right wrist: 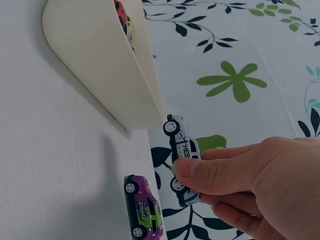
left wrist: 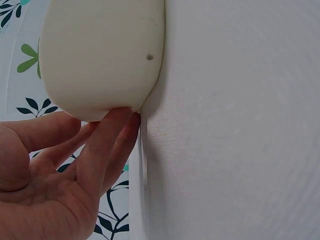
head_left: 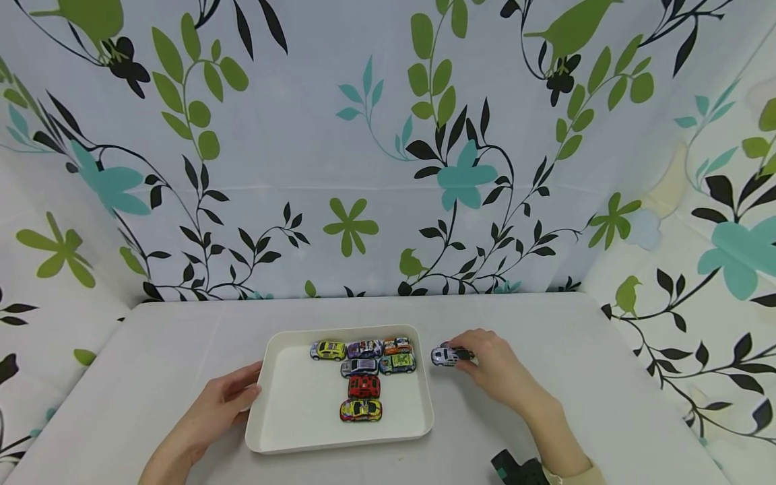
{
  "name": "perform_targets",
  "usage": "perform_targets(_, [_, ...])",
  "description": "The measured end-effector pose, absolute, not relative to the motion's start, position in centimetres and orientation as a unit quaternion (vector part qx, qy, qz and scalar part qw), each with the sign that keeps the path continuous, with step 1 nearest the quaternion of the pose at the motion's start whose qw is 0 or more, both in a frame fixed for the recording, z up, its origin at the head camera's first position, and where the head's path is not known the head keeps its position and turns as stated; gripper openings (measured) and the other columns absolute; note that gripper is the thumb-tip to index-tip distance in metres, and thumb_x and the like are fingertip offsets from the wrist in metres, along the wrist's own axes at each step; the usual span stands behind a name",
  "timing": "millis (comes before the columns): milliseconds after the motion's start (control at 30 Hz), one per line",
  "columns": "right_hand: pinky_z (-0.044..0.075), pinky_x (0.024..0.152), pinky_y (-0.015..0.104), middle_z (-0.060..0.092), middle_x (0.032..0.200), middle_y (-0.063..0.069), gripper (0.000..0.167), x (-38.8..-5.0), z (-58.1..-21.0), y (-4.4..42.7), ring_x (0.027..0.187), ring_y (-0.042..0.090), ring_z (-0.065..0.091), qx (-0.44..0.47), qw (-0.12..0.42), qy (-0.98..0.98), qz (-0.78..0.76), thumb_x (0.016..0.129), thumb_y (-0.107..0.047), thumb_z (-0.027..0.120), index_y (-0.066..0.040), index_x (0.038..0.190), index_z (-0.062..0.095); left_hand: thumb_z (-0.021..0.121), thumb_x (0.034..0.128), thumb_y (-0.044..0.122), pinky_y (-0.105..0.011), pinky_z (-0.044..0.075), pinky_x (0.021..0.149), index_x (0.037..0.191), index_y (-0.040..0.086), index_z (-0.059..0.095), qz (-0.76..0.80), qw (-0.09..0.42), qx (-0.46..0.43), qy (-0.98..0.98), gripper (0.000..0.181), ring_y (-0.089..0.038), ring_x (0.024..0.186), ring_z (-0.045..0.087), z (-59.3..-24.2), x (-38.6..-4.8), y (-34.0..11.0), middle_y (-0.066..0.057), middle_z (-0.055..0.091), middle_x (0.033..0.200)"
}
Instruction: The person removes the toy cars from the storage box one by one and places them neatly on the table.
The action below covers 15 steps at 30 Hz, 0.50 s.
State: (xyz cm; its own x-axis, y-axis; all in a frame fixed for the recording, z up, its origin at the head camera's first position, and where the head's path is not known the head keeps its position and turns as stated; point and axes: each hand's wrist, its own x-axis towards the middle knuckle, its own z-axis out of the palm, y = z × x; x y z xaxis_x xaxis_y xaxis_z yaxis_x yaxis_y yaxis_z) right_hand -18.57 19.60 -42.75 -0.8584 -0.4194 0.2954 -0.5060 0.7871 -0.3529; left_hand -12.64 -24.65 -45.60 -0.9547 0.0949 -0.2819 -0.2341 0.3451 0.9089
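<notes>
My right hand (head_left: pixel 494 364) pinches a white toy car (right wrist: pixel 184 150) with dark trim between thumb and fingers, just right of the tray. A purple and green toy car (right wrist: pixel 143 207) stands below it in the right wrist view; I cannot make it out in the head view. At the cream tray's (head_left: pixel 291 441) left end, my left hand (head_left: pixel 215 407) touches the outer wall with its fingertips and thumb. Inside the tray are several toy cars, among them a yellow one (head_left: pixel 328 350), a red one (head_left: pixel 364 386) and a yellow and red one (head_left: pixel 360 410) nearest me.
A white table (head_left: pixel 200 330) carries the tray. Behind it and at the sides hangs a leaf-patterned cloth (head_left: pixel 388 222). A black device (head_left: pixel 518 468) shows by the right wrist at the bottom.
</notes>
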Motion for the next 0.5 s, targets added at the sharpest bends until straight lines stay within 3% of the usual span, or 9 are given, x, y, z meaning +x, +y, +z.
perform_targets(500, [0.054,0.096,0.049,0.075,0.109,0.007,0.03,-19.0,-43.0,20.8,0.107,0.029,0.068,0.208,0.035,-0.952,0.224,0.077,0.001,0.082,-0.006,0.105,0.076,0.053,0.1039,0.011,-0.042,0.059,0.089,0.153,-0.006,0.031,0.57,0.148,-0.042,0.807,0.056,-0.038,0.128,0.055,-45.4,-12.7,-24.7,-0.032,0.036,0.153])
